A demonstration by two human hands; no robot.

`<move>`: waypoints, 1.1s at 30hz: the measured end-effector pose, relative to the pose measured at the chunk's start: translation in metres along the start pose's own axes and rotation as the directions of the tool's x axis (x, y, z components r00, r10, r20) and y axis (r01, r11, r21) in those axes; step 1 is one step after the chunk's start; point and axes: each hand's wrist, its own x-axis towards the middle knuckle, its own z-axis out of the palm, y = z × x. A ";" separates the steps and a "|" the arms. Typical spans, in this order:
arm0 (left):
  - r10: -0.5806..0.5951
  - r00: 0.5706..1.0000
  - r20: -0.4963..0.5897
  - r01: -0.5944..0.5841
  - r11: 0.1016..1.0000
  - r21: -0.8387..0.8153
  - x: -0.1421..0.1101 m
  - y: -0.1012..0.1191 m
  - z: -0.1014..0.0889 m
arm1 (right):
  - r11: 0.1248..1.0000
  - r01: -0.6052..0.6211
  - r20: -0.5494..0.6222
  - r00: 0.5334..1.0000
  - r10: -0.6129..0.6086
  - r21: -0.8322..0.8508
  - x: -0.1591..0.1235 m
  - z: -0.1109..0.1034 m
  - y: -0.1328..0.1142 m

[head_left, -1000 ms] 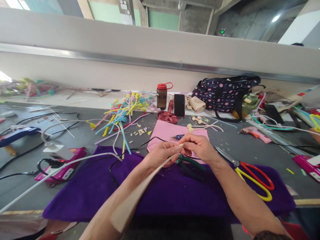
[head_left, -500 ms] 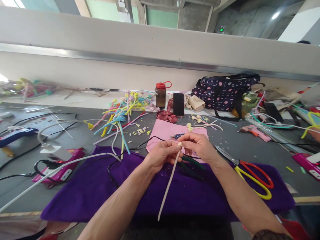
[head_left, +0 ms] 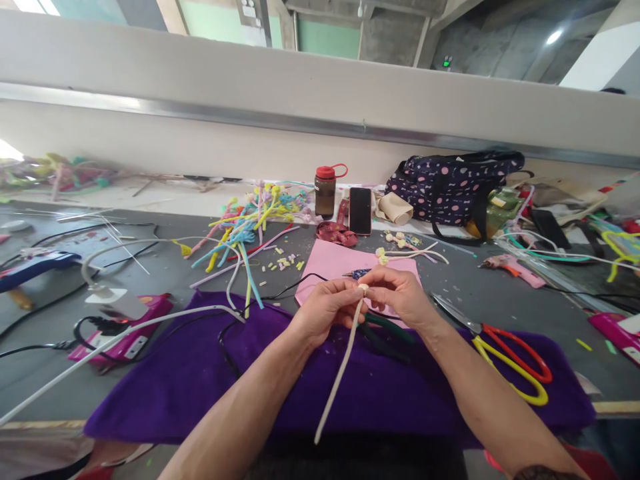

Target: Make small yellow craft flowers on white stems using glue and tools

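Observation:
A cream pipe cleaner (head_left: 340,377) hangs down from my fingertips over the purple cloth (head_left: 190,380), its top end bent into a small lump or loop. My left hand (head_left: 325,308) pinches it just below that end. From the other side, my right hand (head_left: 397,293) has thumb and fingers closed on the same tip. Both hands meet over the near edge of a pink sheet (head_left: 323,260). Behind my fingers lies a blue patterned tool (head_left: 360,273), mostly covered. Dark green handles (head_left: 387,343) rest on the cloth under my right hand; the tool's other end is hidden.
Scissors (head_left: 517,353) with red and yellow handles lie right of my right forearm. Coloured pipe cleaners (head_left: 243,233) are heaped at back left. A bottle (head_left: 325,193), phone (head_left: 361,212) and bag (head_left: 450,190) stand behind. A pink glue gun (head_left: 515,269) and magenta power strip (head_left: 117,337) flank the cloth.
The view has shifted slightly. My fingers have moved a little at the pipe cleaner's top end, where more of the pale lump shows. Both hands keep their hold.

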 end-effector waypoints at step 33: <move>0.080 0.997 -0.002 -0.080 0.995 0.063 0.000 0.002 0.002 | 0.995 0.051 -0.080 0.996 -0.044 0.091 0.002 0.004 0.005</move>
